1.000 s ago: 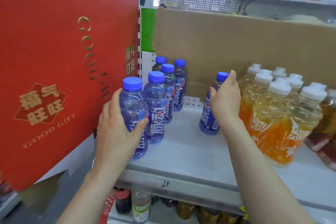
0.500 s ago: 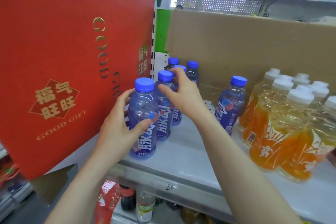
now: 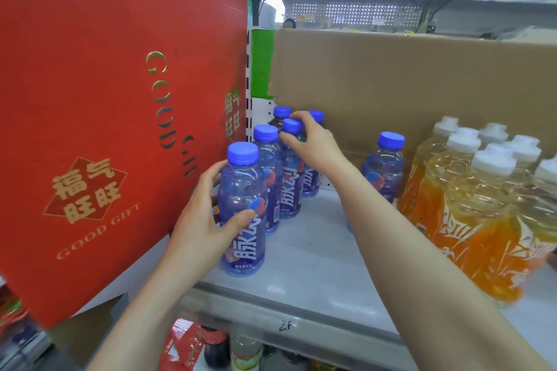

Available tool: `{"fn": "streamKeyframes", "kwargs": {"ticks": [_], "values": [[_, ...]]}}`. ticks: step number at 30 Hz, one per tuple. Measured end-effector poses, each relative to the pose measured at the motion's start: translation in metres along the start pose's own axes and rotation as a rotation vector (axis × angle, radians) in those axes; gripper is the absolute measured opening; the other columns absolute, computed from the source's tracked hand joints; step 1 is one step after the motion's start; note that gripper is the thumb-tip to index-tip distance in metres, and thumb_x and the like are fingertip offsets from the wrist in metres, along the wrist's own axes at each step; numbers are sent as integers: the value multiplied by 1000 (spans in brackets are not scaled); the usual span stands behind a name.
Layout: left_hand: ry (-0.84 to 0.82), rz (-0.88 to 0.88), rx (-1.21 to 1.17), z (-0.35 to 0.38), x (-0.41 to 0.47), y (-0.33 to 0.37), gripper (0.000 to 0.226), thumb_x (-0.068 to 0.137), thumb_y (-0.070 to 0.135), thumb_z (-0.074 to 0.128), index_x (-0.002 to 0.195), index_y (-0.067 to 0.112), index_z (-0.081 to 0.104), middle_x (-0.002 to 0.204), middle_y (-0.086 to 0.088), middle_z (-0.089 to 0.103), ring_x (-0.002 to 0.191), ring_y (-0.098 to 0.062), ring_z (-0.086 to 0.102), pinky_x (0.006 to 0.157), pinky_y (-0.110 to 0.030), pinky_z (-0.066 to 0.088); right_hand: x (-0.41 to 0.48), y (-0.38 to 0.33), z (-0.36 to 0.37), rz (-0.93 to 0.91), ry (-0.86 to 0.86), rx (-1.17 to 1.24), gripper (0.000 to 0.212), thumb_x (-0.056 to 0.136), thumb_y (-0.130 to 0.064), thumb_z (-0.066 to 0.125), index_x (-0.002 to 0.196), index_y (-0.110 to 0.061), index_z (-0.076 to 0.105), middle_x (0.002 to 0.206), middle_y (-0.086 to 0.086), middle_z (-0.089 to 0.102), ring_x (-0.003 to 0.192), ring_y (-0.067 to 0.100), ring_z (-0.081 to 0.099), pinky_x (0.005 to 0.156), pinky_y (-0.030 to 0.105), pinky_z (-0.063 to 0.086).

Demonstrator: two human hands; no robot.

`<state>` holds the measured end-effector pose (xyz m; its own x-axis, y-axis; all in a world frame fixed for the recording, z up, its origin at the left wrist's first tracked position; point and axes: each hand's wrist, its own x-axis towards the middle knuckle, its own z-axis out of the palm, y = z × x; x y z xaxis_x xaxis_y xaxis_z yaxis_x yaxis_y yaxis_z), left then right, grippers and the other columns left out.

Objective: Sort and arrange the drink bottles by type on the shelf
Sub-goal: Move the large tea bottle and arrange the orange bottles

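Several blue-capped drink bottles stand in a row along the left of the grey shelf (image 3: 307,253). My left hand (image 3: 205,220) grips the front blue bottle (image 3: 242,208) round its body. My right hand (image 3: 313,141) reaches over the row and grips the neck of the third blue bottle (image 3: 291,187), just under its cap. One more blue bottle (image 3: 384,166) stands alone to the right, beside a cluster of orange drink bottles (image 3: 470,214) with white caps.
A large red gift box (image 3: 99,117) leans against the shelf's left side. A cardboard sheet (image 3: 407,81) forms the back wall. More bottles (image 3: 244,352) stand on the shelf below. A higher shelf (image 3: 361,6) with goods runs behind.
My right hand let go of the lone blue bottle beside the orange ones and moved left onto the third bottle of the row. My left hand stayed on the front bottle.
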<state>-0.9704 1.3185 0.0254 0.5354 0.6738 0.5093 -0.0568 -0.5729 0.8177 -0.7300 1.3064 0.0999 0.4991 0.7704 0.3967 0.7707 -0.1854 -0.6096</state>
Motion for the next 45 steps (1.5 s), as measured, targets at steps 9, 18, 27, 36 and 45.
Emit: {"fn": "streamKeyframes", "kwargs": {"ticks": [9,18,27,36,45], "values": [[-34,3,-61,10,5,-9,74,72,48,72,132,49,30,136,22,54,120,2,58,97,-26,50,9,5,6,-24,44,39,40,95,-42,64,133,-29,56,99,-3,61,99,26,56,91,38,47],[-40,22,-70,14,6,-18,72,75,50,69,134,52,27,144,17,48,128,-3,53,102,-22,46,29,8,30,-124,23,135,41,94,-46,68,131,-33,60,105,-2,71,99,26,64,93,40,52],[-63,-60,-87,25,3,-25,84,70,55,73,139,48,26,133,30,53,122,3,56,99,-28,44,28,9,29,-137,24,110,39,97,-42,64,134,-30,58,90,3,66,90,28,58,82,38,47],[-69,-66,-90,25,3,-28,82,72,56,71,140,46,26,134,31,53,124,4,54,100,-27,42,-30,21,-18,-72,85,-8,35,95,-45,64,129,-38,59,103,6,73,97,30,62,80,32,42],[-98,-69,-148,24,6,-27,88,69,51,75,143,42,27,133,30,54,125,-1,56,101,-37,48,-61,15,-21,-82,126,23,36,98,-46,60,133,-39,56,97,5,72,91,29,63,88,43,52]]}}
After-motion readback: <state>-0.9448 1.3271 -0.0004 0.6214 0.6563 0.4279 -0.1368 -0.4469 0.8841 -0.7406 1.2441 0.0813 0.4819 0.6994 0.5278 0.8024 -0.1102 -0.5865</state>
